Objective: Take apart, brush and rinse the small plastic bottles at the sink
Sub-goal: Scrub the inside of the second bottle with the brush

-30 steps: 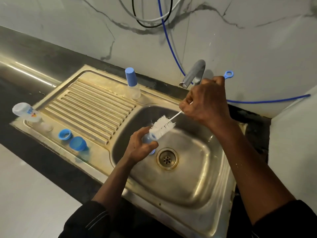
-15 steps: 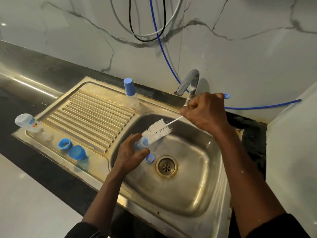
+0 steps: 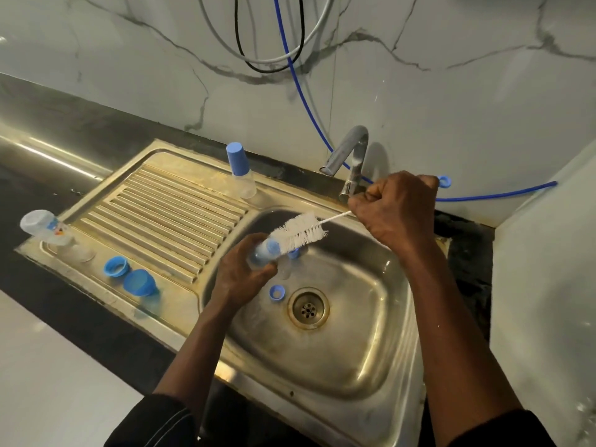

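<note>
Still the right hand (image 3: 393, 211) keeps brush (image 3: 300, 233) at bottle (image 3: 262, 253) in left hand (image 3: 238, 277).

The left hand (image 3: 242, 275) is curled round a small bottle (image 3: 262, 253), back of the hand upward; its bare forearm runs down to a dark sleeve (image 3: 154, 421); the right hand (image 3: 393, 211) is a tight fist gripping the thin handle of a brush (image 3: 301, 233), knuckles turned left; its forearm comes in from the lower right, reaching farther forward than the left.
</note>
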